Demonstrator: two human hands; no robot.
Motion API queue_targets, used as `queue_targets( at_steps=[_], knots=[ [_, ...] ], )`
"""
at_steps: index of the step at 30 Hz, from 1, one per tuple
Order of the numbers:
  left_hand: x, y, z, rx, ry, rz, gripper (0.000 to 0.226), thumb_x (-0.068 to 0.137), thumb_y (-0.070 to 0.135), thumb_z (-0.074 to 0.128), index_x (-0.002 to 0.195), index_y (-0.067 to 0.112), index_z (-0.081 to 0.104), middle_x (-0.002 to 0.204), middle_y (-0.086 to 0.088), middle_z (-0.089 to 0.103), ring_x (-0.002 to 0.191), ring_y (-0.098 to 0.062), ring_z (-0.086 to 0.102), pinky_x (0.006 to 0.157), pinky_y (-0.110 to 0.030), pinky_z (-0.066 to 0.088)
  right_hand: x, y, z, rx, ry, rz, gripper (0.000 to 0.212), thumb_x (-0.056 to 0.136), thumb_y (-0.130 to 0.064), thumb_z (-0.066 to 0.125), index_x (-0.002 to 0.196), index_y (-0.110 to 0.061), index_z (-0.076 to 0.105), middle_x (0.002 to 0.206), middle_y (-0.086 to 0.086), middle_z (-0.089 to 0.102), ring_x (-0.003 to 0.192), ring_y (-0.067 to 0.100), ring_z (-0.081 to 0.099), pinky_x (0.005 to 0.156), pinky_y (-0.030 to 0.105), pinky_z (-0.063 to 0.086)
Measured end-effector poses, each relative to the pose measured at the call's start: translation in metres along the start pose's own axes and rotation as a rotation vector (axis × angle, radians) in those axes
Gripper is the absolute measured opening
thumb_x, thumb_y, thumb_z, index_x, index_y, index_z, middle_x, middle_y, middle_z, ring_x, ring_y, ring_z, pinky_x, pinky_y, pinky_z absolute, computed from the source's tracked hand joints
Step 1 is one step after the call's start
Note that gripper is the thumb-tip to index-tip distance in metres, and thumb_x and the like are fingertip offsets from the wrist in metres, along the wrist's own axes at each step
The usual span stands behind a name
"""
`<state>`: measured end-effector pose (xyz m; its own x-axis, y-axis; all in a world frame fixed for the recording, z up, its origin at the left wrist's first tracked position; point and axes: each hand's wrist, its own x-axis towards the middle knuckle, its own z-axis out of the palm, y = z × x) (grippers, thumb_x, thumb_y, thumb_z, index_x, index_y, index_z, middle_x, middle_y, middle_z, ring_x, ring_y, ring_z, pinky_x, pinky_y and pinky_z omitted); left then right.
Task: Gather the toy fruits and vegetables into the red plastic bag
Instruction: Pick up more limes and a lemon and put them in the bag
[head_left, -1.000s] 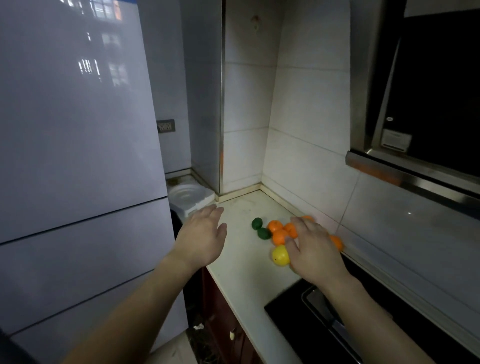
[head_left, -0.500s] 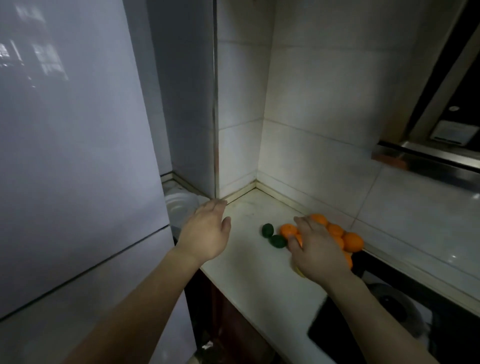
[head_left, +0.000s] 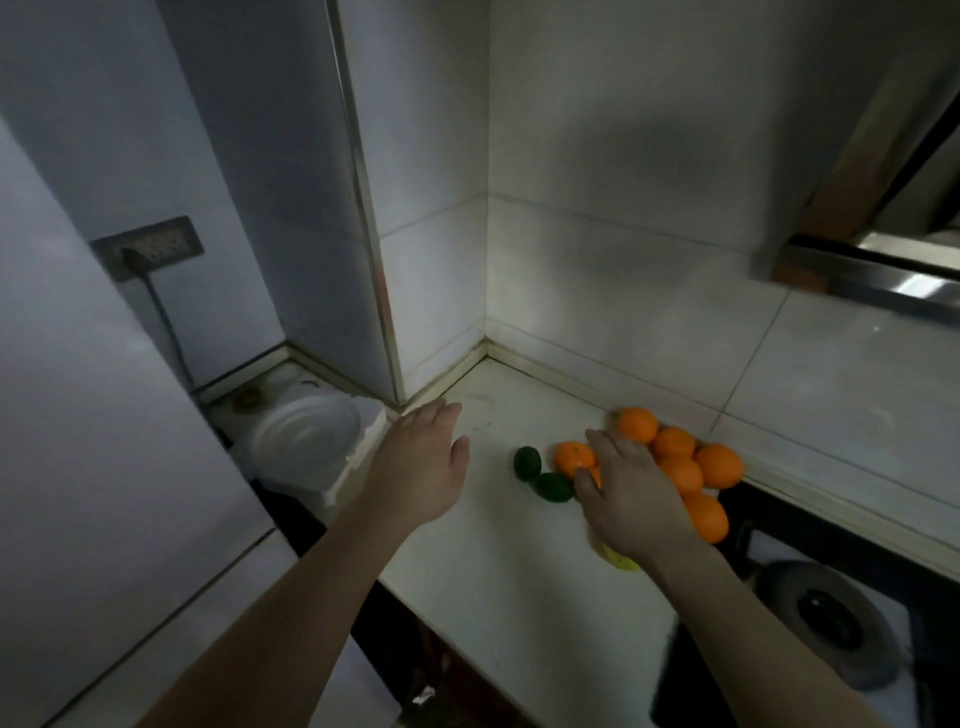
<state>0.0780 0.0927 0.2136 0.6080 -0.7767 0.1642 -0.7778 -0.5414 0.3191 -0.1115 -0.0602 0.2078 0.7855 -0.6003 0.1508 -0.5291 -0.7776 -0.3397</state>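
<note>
Here, a pale refrigerator (head_left: 104, 467) fills the left side of the view, its door seam running diagonally below the left forearm. White wall tiles (head_left: 623, 234) form the corner behind, and a white countertop (head_left: 493, 613) runs from that corner toward the camera. A steel range hood (head_left: 872, 280) juts in at the upper right, with a black gas hob (head_left: 831, 629) below it at the counter's right end. In the gap between refrigerator and counter sits a white foam container (head_left: 306, 441), and a wall socket (head_left: 150, 249) with a plugged-in cable is above it. The left hand (head_left: 421, 467) hovers palm down over the counter's left edge, fingers straight and held together, thumb splayed out, holding nothing. The right hand (head_left: 634, 499) lies palm down across the toy fruit, its fingers nearly straight and close together, resting on the pile with the thumb beside one orange. The toy oranges (head_left: 719, 466) are bunched on the counter against the back wall, just left of the hob, touching one another. Two dark green toy fruits (head_left: 527, 461) lie just beside the pile on its left, between the two hands. A yellow toy fruit (head_left: 618, 560) peeks out from under the right wrist, mostly hidden.
</note>
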Motion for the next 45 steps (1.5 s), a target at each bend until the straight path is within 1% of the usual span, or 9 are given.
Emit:
queue_targets(
  at_steps=[8,13,15,19,22,26,32,39,45],
  knots=[
    [0.071,-0.012,0.056,-0.034,-0.123,-0.016,0.054,0.102,0.037,0.036,0.152,0.02,0.026,0.157,-0.003,0.028,0.143,-0.019,0.026,0.118,-0.035,0.023,0.074,0.035,0.05,-0.009,-0.132,0.036,0.052,0.1,-0.038,0.035,0.146,-0.013,0.032,0.149,0.004,0.037,0.134,0.021,0.034,0.109,0.03,0.025],
    [0.101,-0.018,0.097,-0.049,-0.212,-0.015,0.055,0.102,0.037,0.036,0.153,0.02,0.023,0.159,-0.002,0.025,0.145,-0.018,0.022,0.117,-0.03,0.017,0.1,0.059,0.091,-0.008,-0.227,0.097,0.044,0.096,-0.037,0.042,0.134,-0.015,0.044,0.138,0.005,0.045,0.121,0.025,0.043,0.097,0.035,0.038],
    [0.111,-0.02,0.115,-0.063,-0.248,-0.008,0.055,0.102,0.037,0.037,0.153,0.019,0.024,0.159,-0.003,0.025,0.145,-0.018,0.022,0.117,-0.03,0.017,0.105,0.067,0.107,-0.01,-0.27,0.139,0.046,0.095,-0.037,0.045,0.136,-0.015,0.042,0.139,0.005,0.044,0.122,0.026,0.043,0.097,0.039,0.04],
    [0.128,-0.02,0.153,-0.082,-0.337,0.007,0.056,0.102,0.036,0.037,0.153,0.017,0.023,0.159,-0.003,0.025,0.146,-0.018,0.021,0.118,-0.032,0.019,0.108,0.08,0.138,0.008,-0.333,0.169,0.056,0.094,-0.038,0.047,0.143,-0.016,0.036,0.143,0.006,0.042,0.121,0.025,0.043,0.1,0.034,0.035],
    [0.14,-0.018,0.178,-0.103,-0.381,0.033,0.055,0.101,0.035,0.041,0.151,0.017,0.027,0.155,-0.003,0.03,0.141,-0.02,0.028,0.114,-0.032,0.025,0.107,0.084,0.157,0.021,-0.369,0.193,0.06,0.094,-0.04,0.046,0.146,-0.015,0.031,0.147,0.005,0.038,0.126,0.024,0.04,0.104,0.033,0.035],
    [0.153,-0.017,0.206,-0.14,-0.417,0.062,0.055,0.098,0.033,0.049,0.148,0.018,0.031,0.15,-0.003,0.036,0.135,-0.022,0.036,0.11,-0.035,0.034,0.113,0.088,0.175,0.009,-0.35,0.159,0.06,0.092,-0.04,0.05,0.145,-0.015,0.034,0.145,0.004,0.04,0.124,0.023,0.043,0.103,0.031,0.036],
    [0.165,-0.018,0.236,-0.178,-0.444,0.087,0.058,0.094,0.031,0.054,0.147,0.02,0.032,0.15,-0.004,0.036,0.134,-0.025,0.037,0.108,-0.038,0.038,0.125,0.094,0.19,-0.066,-0.332,0.077,0.058,0.09,-0.035,0.054,0.143,-0.016,0.039,0.141,0.003,0.044,0.124,0.022,0.043,0.103,0.03,0.034],
    [0.17,-0.02,0.255,-0.21,-0.449,0.089,0.057,0.091,0.032,0.062,0.142,0.019,0.041,0.139,-0.004,0.044,0.123,-0.025,0.046,0.1,-0.037,0.043,0.128,0.104,0.204,-0.189,-0.273,0.034,0.04,0.084,-0.031,0.059,0.12,-0.016,0.06,0.113,0.005,0.061,0.103,0.028,0.054,0.088,0.039,0.044],
    [0.169,-0.02,0.263,-0.289,-0.414,0.057,0.055,0.088,0.031,0.066,0.137,0.016,0.046,0.132,-0.004,0.049,0.117,-0.022,0.051,0.096,-0.032,0.044,0.128,0.11,0.21,-0.199,-0.245,0.018,0.03,0.087,-0.036,0.05,0.109,-0.022,0.063,0.099,0.0,0.06,0.093,0.023,0.048,0.08,0.036,0.039]
  ],
)
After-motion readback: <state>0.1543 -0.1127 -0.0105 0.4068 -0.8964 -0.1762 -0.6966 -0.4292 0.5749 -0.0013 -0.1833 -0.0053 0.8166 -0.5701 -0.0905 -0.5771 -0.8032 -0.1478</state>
